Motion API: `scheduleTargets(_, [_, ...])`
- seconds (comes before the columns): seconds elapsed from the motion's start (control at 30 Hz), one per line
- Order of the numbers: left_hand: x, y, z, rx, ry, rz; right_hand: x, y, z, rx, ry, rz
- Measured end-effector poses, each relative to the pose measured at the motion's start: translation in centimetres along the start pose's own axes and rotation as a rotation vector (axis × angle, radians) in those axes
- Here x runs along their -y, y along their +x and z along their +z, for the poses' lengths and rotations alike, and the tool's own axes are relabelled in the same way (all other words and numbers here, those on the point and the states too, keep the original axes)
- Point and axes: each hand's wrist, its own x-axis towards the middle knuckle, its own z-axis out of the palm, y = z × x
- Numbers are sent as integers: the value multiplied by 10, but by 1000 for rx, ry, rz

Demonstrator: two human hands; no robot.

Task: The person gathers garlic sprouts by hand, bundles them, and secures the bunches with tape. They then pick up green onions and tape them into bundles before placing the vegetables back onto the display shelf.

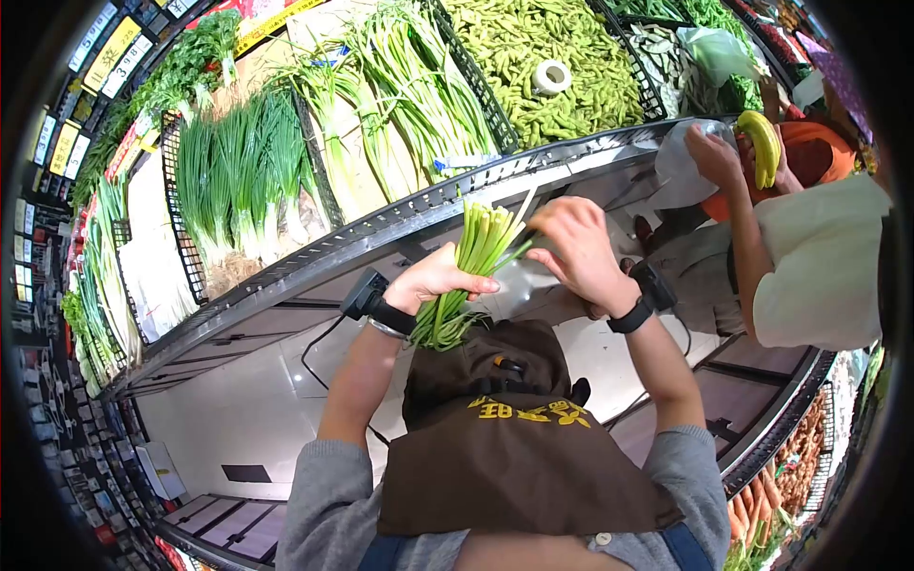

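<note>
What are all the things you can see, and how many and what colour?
Bunch of stalks: one, green, left hand
Dark green onions: many, upper left
Pods: many, green, top middle
Tape roll: one, white, on pods
Bananas: a few, yellow, upper right
Carrots: several, orange, lower right
Price cards: several, white and yellow, far left
Other person: one, pale top, right
Apron: one, brown, bottom middle
Left hand: one, bare, round bunch
Right hand: one, bare, beside bunch

My wide, round view looks forward and steeply down from my head; it sits close above my apron (509, 476) at six o'clock, facing the counter (381, 226) at eleven.
</note>
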Motion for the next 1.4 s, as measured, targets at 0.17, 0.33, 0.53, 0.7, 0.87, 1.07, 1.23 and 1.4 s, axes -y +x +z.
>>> scheduleTargets(0.17, [13, 3, -13, 55, 15, -24, 2, -41, 13, 303, 784, 324])
scheduleTargets(0.33, [40, 12, 4, -118, 80, -57, -8, -18, -11, -316, 1650, 700])
scheduleTargets(0.53, [29, 13, 27, -187, 278, 20, 27, -24, 17, 186, 651, 528])
scheduleTargets(0.7, [19, -7, 10, -98, 59, 207, 29, -24, -2, 116, 771, 230])
scheduleTargets(0.87, [29, -7, 19, -115, 324, 335, 44, 22, -30, -237, 374, 179])
scheduleTargets(1.07, [34, -18, 28, -174, 380, 415, 29, 12, -41, 201, 148, 141])
scheduleTargets(1.23, [36, -26, 30, -125, 396, 326, 32, 15, -39, 438, 271, 115])
scheduleTargets(1.4, [38, -26, 28, -127, 508, 413, 36, 12, -25, 474, 342, 137])
